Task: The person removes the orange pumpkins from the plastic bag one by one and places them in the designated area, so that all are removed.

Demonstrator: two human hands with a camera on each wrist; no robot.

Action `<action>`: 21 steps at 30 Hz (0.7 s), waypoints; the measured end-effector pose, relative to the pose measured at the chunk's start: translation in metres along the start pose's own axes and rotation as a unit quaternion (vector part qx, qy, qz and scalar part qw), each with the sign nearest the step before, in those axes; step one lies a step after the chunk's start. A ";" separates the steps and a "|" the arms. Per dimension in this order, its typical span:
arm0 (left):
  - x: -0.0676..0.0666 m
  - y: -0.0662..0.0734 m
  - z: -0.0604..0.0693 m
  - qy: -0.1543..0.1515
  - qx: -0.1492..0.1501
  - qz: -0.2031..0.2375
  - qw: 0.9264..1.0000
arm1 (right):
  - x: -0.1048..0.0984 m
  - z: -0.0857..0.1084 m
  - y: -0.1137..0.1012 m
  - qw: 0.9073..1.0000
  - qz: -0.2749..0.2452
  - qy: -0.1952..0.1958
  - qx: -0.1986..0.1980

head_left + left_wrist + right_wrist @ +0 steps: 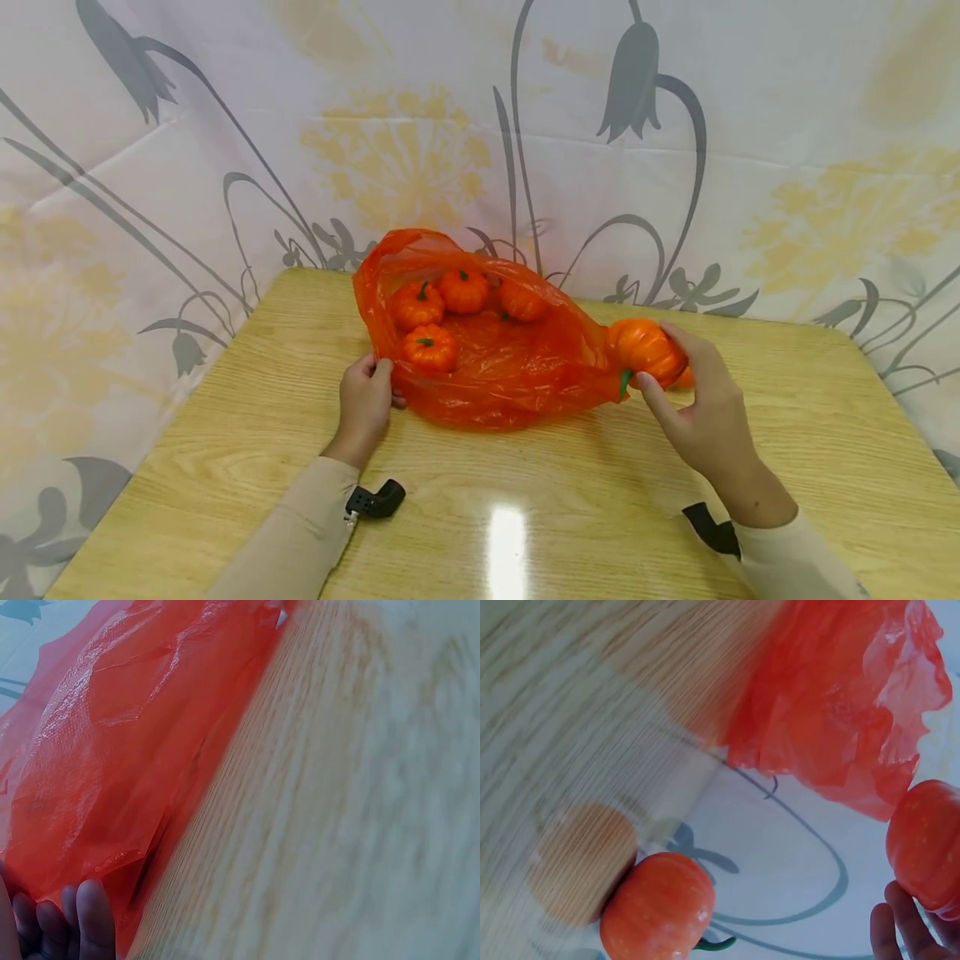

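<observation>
An orange-red plastic bag [510,358] lies on the table with its mouth toward the left; several small orange pumpkins [430,347] show inside it. My left hand [365,408] pinches the rim of the bag at its lower left; in the left wrist view the fingers of this hand [64,922] are curled against the red film [112,750]. At the bag's right end, my right hand [708,408] holds a pumpkin [648,350] with a green stem between thumb and fingers, above the table. The right wrist view has this pumpkin [928,847] beside the bag's end [832,712].
Another pumpkin [660,907] rests on the table, mostly hidden behind the right hand in the head view. The wooden table [450,500] meets a floral cloth [420,67] at the back. A dark strap piece [378,500] is at the left wrist.
</observation>
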State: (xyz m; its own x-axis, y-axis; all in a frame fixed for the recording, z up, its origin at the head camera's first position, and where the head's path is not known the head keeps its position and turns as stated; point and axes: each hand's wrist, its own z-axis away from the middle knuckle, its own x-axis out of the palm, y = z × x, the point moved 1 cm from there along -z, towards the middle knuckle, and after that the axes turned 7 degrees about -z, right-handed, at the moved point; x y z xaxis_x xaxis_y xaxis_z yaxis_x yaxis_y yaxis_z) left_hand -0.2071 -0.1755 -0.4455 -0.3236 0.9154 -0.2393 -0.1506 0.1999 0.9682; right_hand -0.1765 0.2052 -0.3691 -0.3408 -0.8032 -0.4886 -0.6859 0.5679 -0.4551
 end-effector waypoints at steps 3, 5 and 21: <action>0.000 -0.001 -0.001 0.003 0.002 0.005 1.000 | -0.002 0.001 0.004 1.000 0.004 0.016 0.020; 0.001 -0.002 -0.001 0.004 0.000 0.005 1.000 | -0.003 0.001 0.007 0.999 0.010 0.024 0.034; 0.001 -0.003 -0.003 0.006 0.003 -0.002 1.000 | -0.020 -0.001 0.026 0.971 -0.039 0.032 0.234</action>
State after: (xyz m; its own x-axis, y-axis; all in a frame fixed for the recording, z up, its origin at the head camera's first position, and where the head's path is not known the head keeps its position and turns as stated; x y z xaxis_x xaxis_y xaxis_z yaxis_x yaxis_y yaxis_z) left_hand -0.2092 -0.1763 -0.4491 -0.3345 0.9104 -0.2437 -0.1468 0.2051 0.9677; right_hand -0.1887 0.2354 -0.3704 -0.3491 -0.8481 -0.3985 -0.3492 0.5123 -0.7846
